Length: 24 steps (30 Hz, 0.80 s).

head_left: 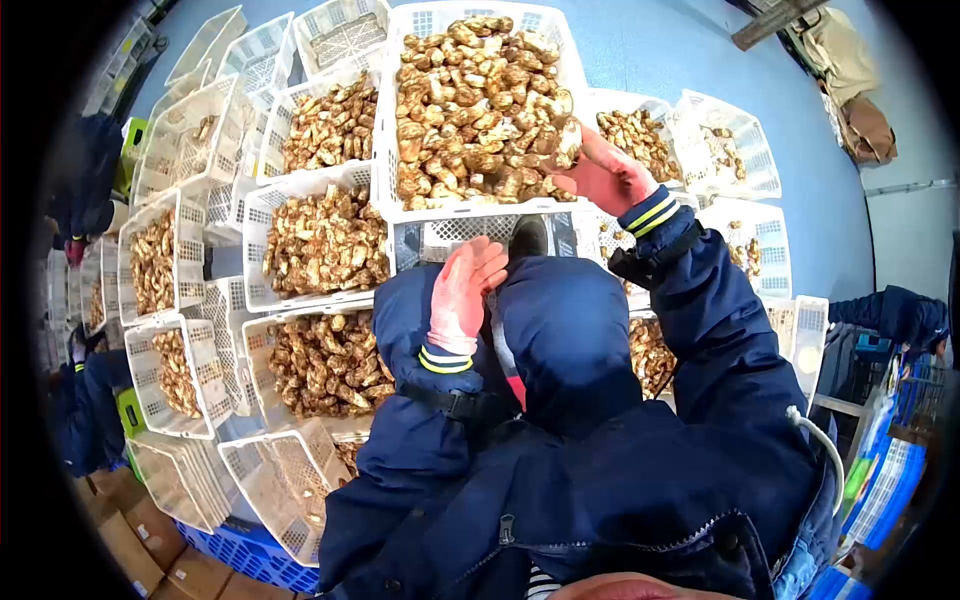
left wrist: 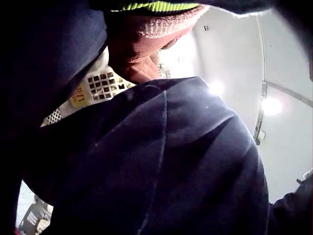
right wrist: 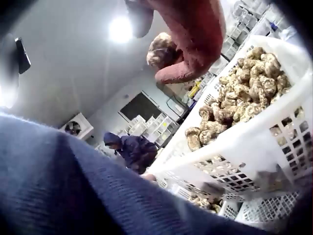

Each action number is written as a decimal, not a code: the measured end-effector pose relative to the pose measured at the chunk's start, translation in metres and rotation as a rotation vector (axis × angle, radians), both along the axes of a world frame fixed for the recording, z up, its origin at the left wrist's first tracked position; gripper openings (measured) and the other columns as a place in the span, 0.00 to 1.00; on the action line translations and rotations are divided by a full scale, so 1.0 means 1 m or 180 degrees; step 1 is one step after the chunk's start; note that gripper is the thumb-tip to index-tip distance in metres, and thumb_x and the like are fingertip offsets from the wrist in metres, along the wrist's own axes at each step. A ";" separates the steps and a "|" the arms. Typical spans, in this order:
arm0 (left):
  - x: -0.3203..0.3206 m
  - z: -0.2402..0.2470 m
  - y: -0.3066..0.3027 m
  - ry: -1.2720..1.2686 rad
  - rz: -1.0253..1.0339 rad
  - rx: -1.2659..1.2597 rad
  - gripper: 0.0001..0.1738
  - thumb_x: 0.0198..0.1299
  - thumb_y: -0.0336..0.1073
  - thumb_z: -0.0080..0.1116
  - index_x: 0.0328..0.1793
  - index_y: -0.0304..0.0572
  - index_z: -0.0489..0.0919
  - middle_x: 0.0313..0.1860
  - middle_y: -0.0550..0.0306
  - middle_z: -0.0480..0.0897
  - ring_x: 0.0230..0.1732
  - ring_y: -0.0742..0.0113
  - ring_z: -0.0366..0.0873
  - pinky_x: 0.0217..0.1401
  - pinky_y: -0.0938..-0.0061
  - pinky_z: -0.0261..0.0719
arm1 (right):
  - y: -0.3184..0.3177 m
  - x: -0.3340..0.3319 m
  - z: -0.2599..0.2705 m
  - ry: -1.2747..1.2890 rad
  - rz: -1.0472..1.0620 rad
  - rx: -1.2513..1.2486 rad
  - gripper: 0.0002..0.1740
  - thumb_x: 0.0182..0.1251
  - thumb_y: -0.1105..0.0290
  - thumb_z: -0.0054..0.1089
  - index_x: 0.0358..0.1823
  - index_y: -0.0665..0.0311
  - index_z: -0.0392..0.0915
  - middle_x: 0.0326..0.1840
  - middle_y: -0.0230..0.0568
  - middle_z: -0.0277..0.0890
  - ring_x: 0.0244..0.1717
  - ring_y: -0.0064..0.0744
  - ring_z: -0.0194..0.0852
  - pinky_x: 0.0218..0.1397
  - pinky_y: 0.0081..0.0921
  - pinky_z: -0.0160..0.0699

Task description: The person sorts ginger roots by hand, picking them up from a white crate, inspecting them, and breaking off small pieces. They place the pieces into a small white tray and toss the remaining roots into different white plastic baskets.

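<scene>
Right hand (head_left: 610, 175): fingers curled on one mushroom (head_left: 568, 143), at the heaped crate's (head_left: 387, 130) right side. Left hand (head_left: 465, 295): nearer, fingers loosely extended, nothing held. Probably single-piece sorting; next move calls for lifting clear. Filled crates (head_left: 256, 245) left, part-filled crates (head_left: 765, 165) right; knees (head_left: 565, 335) crowd the near side.
</scene>
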State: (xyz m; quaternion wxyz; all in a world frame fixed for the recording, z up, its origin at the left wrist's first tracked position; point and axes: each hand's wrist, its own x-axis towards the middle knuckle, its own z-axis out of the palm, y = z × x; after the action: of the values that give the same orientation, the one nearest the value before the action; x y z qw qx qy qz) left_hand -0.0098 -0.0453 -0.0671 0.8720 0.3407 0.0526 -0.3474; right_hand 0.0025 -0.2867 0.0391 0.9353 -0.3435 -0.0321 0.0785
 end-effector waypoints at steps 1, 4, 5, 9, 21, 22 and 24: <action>-0.001 0.001 -0.001 0.0035 0.0023 0.0053 0.24 0.64 0.47 0.44 0.56 0.35 0.68 0.49 0.47 0.75 0.48 0.55 0.75 0.52 0.65 0.72 | -0.005 0.000 -0.006 -0.0060 0.0026 -0.0185 0.32 0.57 0.68 0.55 0.63 0.64 0.55 0.44 0.32 0.71 0.58 0.32 0.63 0.65 0.38 0.57; -0.001 0.001 -0.004 -0.0063 -0.0003 0.0201 0.23 0.64 0.47 0.44 0.55 0.35 0.68 0.49 0.46 0.75 0.49 0.55 0.74 0.52 0.65 0.71 | -0.014 -0.005 -0.006 0.0137 -0.0185 -0.1348 0.30 0.55 0.62 0.58 0.58 0.65 0.62 0.54 0.40 0.67 0.59 0.38 0.63 0.65 0.37 0.55; -0.001 0.001 -0.004 -0.0069 -0.0016 0.0279 0.24 0.64 0.47 0.43 0.55 0.35 0.68 0.50 0.46 0.75 0.49 0.56 0.73 0.53 0.65 0.70 | -0.016 -0.009 -0.010 0.0053 -0.0459 -0.1314 0.28 0.56 0.65 0.56 0.57 0.67 0.62 0.50 0.40 0.70 0.56 0.37 0.66 0.64 0.39 0.58; 0.001 -0.001 -0.005 -0.0118 -0.0156 0.0448 0.23 0.65 0.47 0.39 0.56 0.35 0.66 0.52 0.46 0.73 0.53 0.56 0.71 0.56 0.66 0.67 | -0.044 -0.026 -0.017 0.0027 -0.0447 -0.1283 0.27 0.57 0.57 0.58 0.52 0.66 0.65 0.38 0.33 0.70 0.45 0.29 0.70 0.54 0.32 0.64; 0.000 0.003 -0.003 -0.0099 -0.0322 0.0217 0.18 0.66 0.39 0.37 0.58 0.38 0.63 0.53 0.51 0.71 0.53 0.62 0.70 0.56 0.71 0.67 | -0.098 -0.143 -0.065 0.0972 -0.1415 -0.1097 0.27 0.57 0.66 0.59 0.58 0.64 0.63 0.47 0.44 0.73 0.47 0.32 0.73 0.52 0.29 0.71; 0.000 0.002 -0.004 -0.0098 -0.0338 0.0223 0.18 0.66 0.39 0.37 0.58 0.38 0.63 0.53 0.51 0.71 0.53 0.62 0.70 0.56 0.71 0.67 | -0.091 -0.150 -0.064 0.1177 -0.1494 -0.1264 0.25 0.58 0.67 0.58 0.56 0.66 0.65 0.43 0.43 0.74 0.43 0.32 0.74 0.47 0.27 0.73; 0.001 -0.004 -0.003 -0.0005 -0.0320 0.0316 0.20 0.65 0.43 0.38 0.58 0.39 0.64 0.54 0.51 0.71 0.53 0.61 0.70 0.56 0.69 0.66 | -0.089 -0.156 -0.074 0.1111 -0.1269 -0.1224 0.22 0.59 0.68 0.55 0.54 0.67 0.65 0.42 0.43 0.75 0.41 0.32 0.75 0.44 0.25 0.74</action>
State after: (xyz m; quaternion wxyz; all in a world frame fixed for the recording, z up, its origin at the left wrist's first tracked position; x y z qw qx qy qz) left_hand -0.0085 -0.0485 -0.0706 0.8355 0.3860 0.0519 -0.3875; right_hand -0.1539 -0.3755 -0.0348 0.8417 -0.4947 0.2121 -0.0439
